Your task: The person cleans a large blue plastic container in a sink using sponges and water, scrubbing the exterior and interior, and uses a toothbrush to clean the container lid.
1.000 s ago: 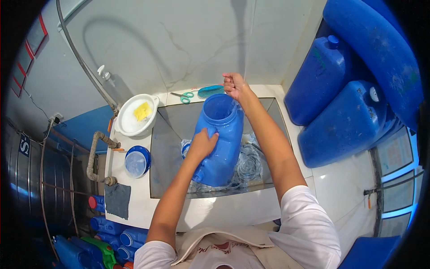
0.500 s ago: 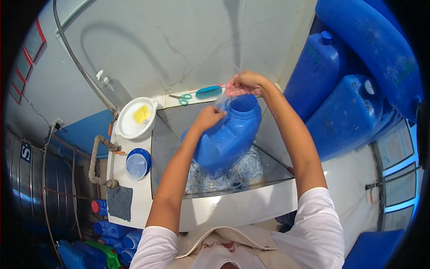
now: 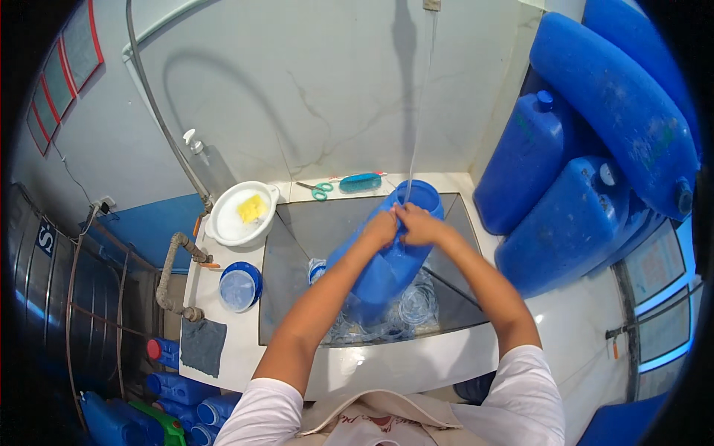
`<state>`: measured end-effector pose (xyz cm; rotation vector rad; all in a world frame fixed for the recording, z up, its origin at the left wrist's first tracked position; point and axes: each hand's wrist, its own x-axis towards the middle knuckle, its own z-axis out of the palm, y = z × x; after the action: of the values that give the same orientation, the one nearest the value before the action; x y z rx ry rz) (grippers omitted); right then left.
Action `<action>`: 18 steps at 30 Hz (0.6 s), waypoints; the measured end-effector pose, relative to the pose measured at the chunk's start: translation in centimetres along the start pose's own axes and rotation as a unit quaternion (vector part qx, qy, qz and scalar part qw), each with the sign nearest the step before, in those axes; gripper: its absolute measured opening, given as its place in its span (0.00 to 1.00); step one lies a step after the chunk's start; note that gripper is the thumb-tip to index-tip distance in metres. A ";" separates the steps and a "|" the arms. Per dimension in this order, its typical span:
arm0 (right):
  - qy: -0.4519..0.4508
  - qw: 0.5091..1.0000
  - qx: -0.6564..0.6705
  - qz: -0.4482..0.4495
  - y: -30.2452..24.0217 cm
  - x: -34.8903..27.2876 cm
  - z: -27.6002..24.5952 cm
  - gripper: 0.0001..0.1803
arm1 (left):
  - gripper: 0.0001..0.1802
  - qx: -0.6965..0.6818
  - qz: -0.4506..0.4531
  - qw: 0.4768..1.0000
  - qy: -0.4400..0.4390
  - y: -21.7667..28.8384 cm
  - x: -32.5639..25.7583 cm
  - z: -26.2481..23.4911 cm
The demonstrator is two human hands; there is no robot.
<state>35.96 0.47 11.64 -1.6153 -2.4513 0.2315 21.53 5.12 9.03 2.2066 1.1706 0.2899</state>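
A large blue plastic jug (image 3: 387, 271) leans in the sink (image 3: 297, 223), its wide uncapped mouth toward the wall. Just below its neck, my left hand (image 3: 380, 230) and my right hand (image 3: 421, 225) meet with fingers curled and pressed together. Whatever lies between the fingertips is hidden. A thin stream of water (image 3: 416, 126) falls from a spout (image 3: 431, 5) on the wall down to the jug's mouth and my fingers. Under the jug is a heap of clear, crumpled-looking plastic pieces (image 3: 418, 306).
Behind the sink lie scissors (image 3: 320, 192) and a blue brush (image 3: 360, 183). On the left ledge are a white basin (image 3: 230, 234) with a yellow sponge (image 3: 253, 209), a blue-rimmed lid (image 3: 238, 290) and a grey cloth (image 3: 203, 346). Large blue containers (image 3: 565, 223) are stacked on the right.
My right hand has come down from above the jug's mouth to meet my left hand below the neck. The view has shifted, and more of the falling water shows.
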 end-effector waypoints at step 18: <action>0.425 0.904 -0.051 0.009 -9.9 3.7 -13.1 0.31 | 0.34 -0.624 -0.342 0.682 0.167 -18.8 -23.3 -1.3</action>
<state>29.05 0.26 26.97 -1.3553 -1.7750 -0.5100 -5.26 -5.29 0.68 0.4624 1.2735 0.8601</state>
